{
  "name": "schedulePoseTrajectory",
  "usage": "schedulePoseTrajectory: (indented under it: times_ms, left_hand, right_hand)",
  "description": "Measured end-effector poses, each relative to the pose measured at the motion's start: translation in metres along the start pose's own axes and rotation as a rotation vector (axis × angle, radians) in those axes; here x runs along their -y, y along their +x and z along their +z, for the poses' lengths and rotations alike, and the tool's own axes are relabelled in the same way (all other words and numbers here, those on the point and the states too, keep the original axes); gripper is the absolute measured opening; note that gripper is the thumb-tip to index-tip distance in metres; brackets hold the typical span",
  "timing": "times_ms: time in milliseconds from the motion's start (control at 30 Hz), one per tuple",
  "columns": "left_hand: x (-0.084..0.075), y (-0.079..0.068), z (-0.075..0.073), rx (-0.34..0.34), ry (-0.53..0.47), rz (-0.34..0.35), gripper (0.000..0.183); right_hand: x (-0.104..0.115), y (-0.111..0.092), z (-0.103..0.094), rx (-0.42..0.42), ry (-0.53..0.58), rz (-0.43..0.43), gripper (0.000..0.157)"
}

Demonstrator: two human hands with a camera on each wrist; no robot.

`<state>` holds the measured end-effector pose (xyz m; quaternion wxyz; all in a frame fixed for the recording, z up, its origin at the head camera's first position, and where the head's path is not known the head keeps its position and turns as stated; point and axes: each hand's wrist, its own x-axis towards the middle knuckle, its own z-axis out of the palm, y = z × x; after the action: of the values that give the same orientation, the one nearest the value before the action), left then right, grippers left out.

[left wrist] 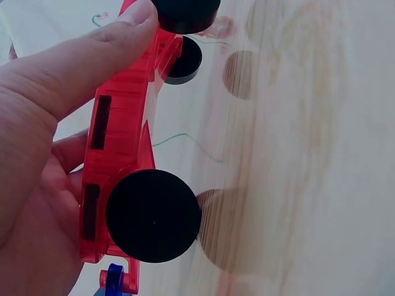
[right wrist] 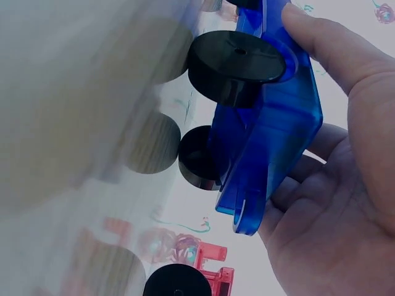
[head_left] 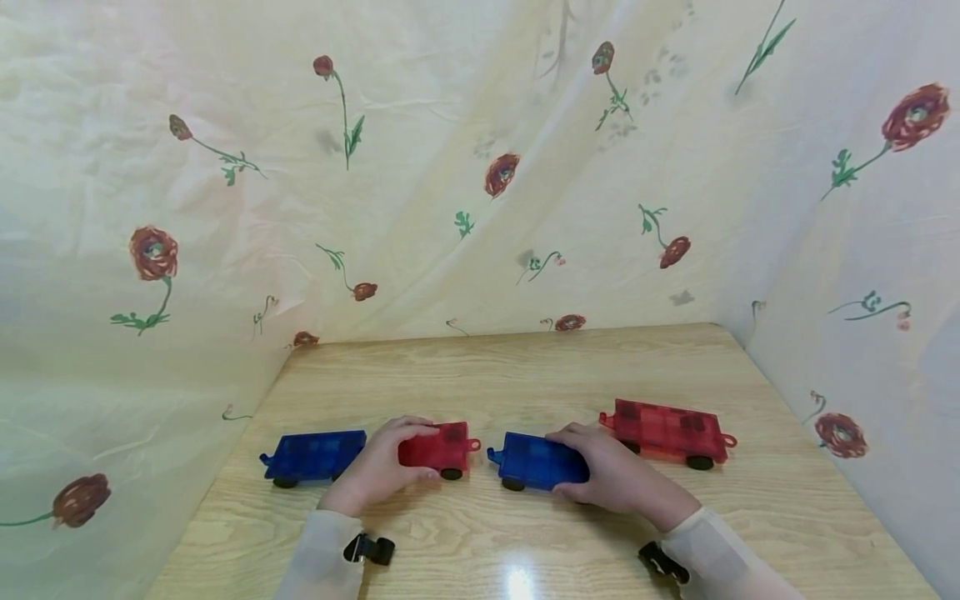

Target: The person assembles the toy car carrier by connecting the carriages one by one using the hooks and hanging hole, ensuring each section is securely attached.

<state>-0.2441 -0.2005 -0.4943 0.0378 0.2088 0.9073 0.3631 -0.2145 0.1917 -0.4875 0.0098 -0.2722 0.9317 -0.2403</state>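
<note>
Two flat toy train cars with black wheels are in my hands. My left hand [head_left: 386,461] grips a translucent red car [head_left: 453,442], its thumb along the near side. A blue loop [left wrist: 113,280] sits around the red peg at this car's rear, beside the left blue car [head_left: 318,454]. My right hand [head_left: 611,471] grips another blue car [head_left: 528,460] from above, fingers on the far side and thumb on the near side. Its hook [head_left: 494,456] points at the red car's ring [head_left: 475,445], a small gap between them. The blue car's rear loop [right wrist: 249,216] hangs free.
A longer-looking red car [head_left: 667,431] stands at the right, just beyond my right hand, its hook toward the blue car. Everything is on a wooden tabletop [head_left: 465,542]. Flower-patterned cloth [head_left: 420,208] rises at the back and both sides.
</note>
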Motion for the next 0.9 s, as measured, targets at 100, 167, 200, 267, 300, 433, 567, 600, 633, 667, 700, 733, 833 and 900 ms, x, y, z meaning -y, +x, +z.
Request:
schedulePoseTrajectory:
  times_ms: [100,167,200,267,300,433,567,600,633,667,700,733,833,900]
  left_hand:
    - [0.002,0.0,0.001,-0.003,-0.02,0.005,0.065]
    - [0.003,0.0,0.002,-0.001,-0.034,0.006,0.065]
    - [0.002,0.0,0.002,0.0,-0.041,0.006,0.065]
    - [0.002,0.0,0.003,0.004,-0.048,0.003,0.064]
    - [0.001,0.0,0.003,0.007,-0.049,0.004,0.064]
    - [-0.002,0.0,0.004,0.012,-0.044,0.001,0.063]
    - [-0.006,0.0,0.005,0.02,-0.05,0.008,0.062]
    - [-0.007,0.0,0.005,0.025,-0.054,0.009,0.062]
    - [-0.008,0.0,0.005,0.031,-0.056,0.01,0.062]
    - [-0.009,0.0,0.005,0.035,-0.054,0.013,0.062]
    - [-0.01,0.0,0.005,0.039,-0.054,0.013,0.062]
    - [-0.011,0.0,0.005,0.042,-0.051,0.015,0.063]
    - [-0.012,-0.001,0.005,0.045,-0.04,0.018,0.063]
    - [-0.012,-0.001,0.005,0.047,-0.033,0.023,0.063]
  right_hand:
    - [-0.001,0.0,0.001,0.013,0.013,-0.012,0.071]
    - [-0.001,0.0,0.002,0.017,0.017,-0.013,0.071]
    - [0.0,0.0,0.002,0.018,0.019,-0.012,0.072]
    - [0.0,0.0,0.003,0.019,0.019,-0.009,0.072]
    - [0.0,0.0,0.003,0.019,0.02,-0.007,0.072]
    - [0.0,0.0,0.003,0.022,0.029,-0.006,0.072]
    - [0.001,-0.001,0.003,0.027,0.034,-0.013,0.072]
    - [0.001,0.0,0.002,0.028,0.035,-0.015,0.072]
    - [0.001,0.0,0.002,0.028,0.035,-0.017,0.072]
    - [0.002,0.0,0.002,0.028,0.036,-0.018,0.072]
    - [0.002,0.0,0.002,0.028,0.038,-0.019,0.072]
    - [0.002,0.0,0.001,0.027,0.039,-0.019,0.072]
    - [0.002,0.0,0.001,0.028,0.041,-0.017,0.072]
    - [0.002,0.0,0.001,0.03,0.042,-0.013,0.073]
